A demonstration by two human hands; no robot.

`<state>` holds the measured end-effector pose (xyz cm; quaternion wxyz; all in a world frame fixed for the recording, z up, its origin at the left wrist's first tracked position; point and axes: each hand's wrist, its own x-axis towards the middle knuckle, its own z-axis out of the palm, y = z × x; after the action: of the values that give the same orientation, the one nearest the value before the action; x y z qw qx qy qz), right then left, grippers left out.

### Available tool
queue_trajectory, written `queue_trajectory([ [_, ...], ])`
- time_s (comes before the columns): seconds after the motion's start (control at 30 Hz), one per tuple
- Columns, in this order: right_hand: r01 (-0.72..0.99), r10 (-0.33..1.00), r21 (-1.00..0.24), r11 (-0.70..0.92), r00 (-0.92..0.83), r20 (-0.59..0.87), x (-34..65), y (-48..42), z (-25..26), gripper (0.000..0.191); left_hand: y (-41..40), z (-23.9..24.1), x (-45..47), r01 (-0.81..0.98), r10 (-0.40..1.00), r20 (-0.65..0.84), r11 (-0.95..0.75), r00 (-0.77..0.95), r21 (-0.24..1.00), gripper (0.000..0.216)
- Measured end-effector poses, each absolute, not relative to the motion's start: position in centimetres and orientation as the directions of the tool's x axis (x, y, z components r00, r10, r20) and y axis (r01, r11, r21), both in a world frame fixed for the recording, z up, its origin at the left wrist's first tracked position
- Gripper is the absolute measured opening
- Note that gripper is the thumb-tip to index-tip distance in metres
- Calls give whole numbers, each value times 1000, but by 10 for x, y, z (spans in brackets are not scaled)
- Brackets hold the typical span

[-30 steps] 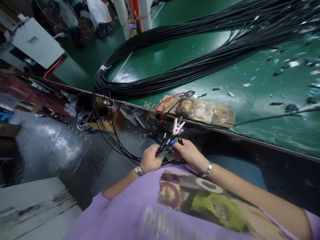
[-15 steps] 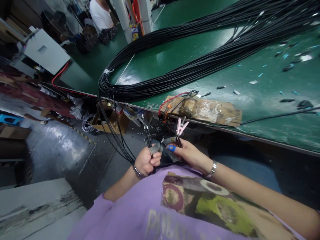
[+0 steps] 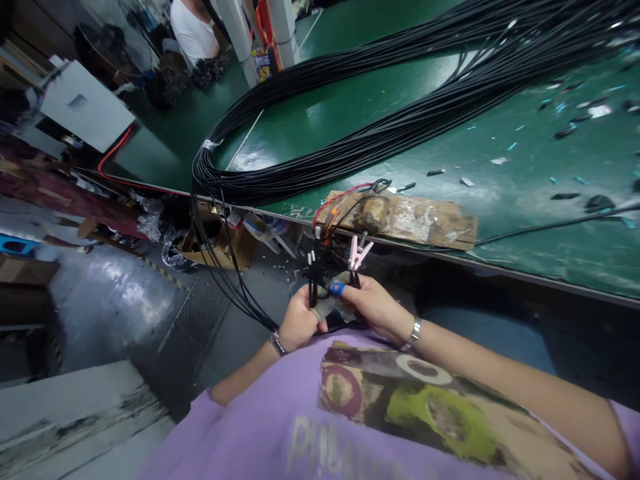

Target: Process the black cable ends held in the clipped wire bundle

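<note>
My left hand [image 3: 299,319] is closed round a few thin black cables [image 3: 313,283], their pale-tipped ends standing up above the fingers. More strands run from the table edge down to its wrist. My right hand [image 3: 377,303], with blue tape on the thumb and a silver bracelet, is close beside it, its fingers bent round short dark strands that look like black cable. Just above these strands is a pink clothes peg [image 3: 359,253]; whether it grips them I cannot tell. Grey coverings show on some fingertips. Both hands are in front of my lap.
A large coil of black cable [image 3: 300,175] lies on the green table [image 3: 300,120]. A wooden board [image 3: 425,221] with red and black wires lies at the near edge. Scraps are scattered at right. A cardboard box [image 3: 235,250] stands below; a person [image 3: 195,33] is at the back.
My left hand has turned and moved slightly right, closer to my right hand. The cable ends in it now stand more upright. The whole view has shifted a little.
</note>
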<state>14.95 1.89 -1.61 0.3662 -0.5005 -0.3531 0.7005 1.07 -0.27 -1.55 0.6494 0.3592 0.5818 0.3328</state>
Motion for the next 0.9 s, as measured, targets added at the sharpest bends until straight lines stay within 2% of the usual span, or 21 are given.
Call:
queue_trajectory([
  [0.1,-148,854,-853,-500,-245,-458,149,19,-21,47,-5,-22,10,223,935,-353,345,-1,912,30],
  [0.2,-26,850,-882,-470,-284,-445,153,19,-25,48,-3,-21,7,211,925,-380,372,-2,904,33],
  [0.27,164,883,-932,-324,-302,-360,161,19,-25,48,-1,-17,4,146,892,-450,441,35,886,38],
  [0.33,404,914,-913,-45,-353,-201,170,19,-22,42,2,-12,0,159,885,-460,445,72,881,39],
  [0.43,657,888,-676,334,-460,-9,182,16,-14,30,3,-7,-6,313,948,-309,271,80,911,32],
  [0.53,736,842,-427,525,-521,138,186,12,-6,27,0,-7,-9,481,980,-159,84,116,873,21],
  [0.63,763,823,-310,568,-512,247,185,10,-4,21,-4,-9,-10,607,976,-138,9,166,795,21],
  [0.77,781,811,-258,569,-480,334,183,11,-5,16,-6,-9,-10,689,972,-104,-71,209,721,18],
  [0.9,785,802,-236,574,-479,356,181,12,-5,17,-8,-5,-9,741,971,-89,-110,223,663,14],
])
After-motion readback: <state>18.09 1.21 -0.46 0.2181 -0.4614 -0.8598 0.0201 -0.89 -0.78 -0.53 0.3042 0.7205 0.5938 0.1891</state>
